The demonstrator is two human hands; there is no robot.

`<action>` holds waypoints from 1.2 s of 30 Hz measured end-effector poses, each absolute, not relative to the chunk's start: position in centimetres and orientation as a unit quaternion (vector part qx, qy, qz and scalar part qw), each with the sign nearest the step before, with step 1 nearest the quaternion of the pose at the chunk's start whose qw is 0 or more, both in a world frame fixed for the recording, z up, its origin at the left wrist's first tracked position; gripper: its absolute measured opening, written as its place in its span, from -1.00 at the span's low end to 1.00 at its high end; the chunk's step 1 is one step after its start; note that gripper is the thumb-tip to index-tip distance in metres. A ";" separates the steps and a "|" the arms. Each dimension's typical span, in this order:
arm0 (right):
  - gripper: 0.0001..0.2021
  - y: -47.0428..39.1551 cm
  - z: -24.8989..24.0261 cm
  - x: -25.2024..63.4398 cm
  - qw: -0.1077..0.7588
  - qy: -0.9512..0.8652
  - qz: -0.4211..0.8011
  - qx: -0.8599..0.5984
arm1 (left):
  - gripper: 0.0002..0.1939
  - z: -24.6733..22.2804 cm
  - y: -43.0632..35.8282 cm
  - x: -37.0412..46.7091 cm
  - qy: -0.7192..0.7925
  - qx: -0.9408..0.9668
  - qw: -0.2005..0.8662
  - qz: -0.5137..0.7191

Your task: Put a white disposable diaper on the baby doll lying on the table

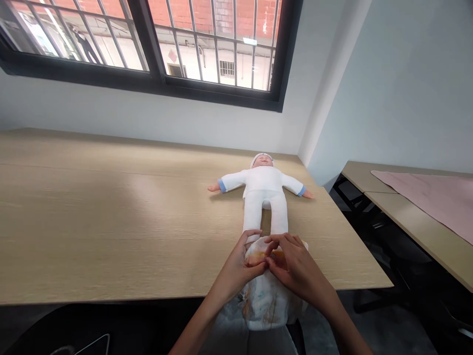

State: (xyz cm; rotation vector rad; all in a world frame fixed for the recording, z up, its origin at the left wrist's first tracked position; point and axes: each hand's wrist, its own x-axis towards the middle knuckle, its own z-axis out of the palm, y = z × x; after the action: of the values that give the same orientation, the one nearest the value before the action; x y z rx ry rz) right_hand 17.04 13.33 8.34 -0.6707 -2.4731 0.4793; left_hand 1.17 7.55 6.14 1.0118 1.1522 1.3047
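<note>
A soft white bundle (271, 301) with orange and brown patches hangs over the table's front edge in the head view. I cannot tell exactly what it is. My left hand (242, 261) is closed on its left side, with the thumb pointing inward. Across from it, my right hand (291, 259) pinches the bundle's upper part, and the two thumbs meet near its middle. Just beyond the hands a baby doll (263, 180) lies on its back, arms spread, in white clothes with blue cuffs and a white cap. The doll's feet are mostly hidden behind the hands and bundle.
The wooden table (111, 222) reaches far to the left and ends on the right near the doll. A second table (414, 212) with a pink cloth (432, 192) stands to the right across a gap. A barred window (218, 44) is above the far wall.
</note>
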 end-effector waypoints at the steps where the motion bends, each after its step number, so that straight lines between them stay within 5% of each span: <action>1: -0.70 13.3 8.4 17.0 0.262 -0.914 0.184 -0.248 | -0.39 6.1 7.6 1.2 0.484 0.427 0.533 0.548; 36: -0.59 14.0 9.1 17.7 0.217 -0.912 0.250 -0.243 | -0.43 6.5 7.5 1.1 0.494 0.445 0.520 0.536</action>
State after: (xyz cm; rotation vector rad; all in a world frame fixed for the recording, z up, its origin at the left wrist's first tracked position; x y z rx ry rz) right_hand 17.70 13.98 9.14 -0.6743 -2.5265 0.6924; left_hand 1.10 7.52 6.48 1.0670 1.1847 1.2851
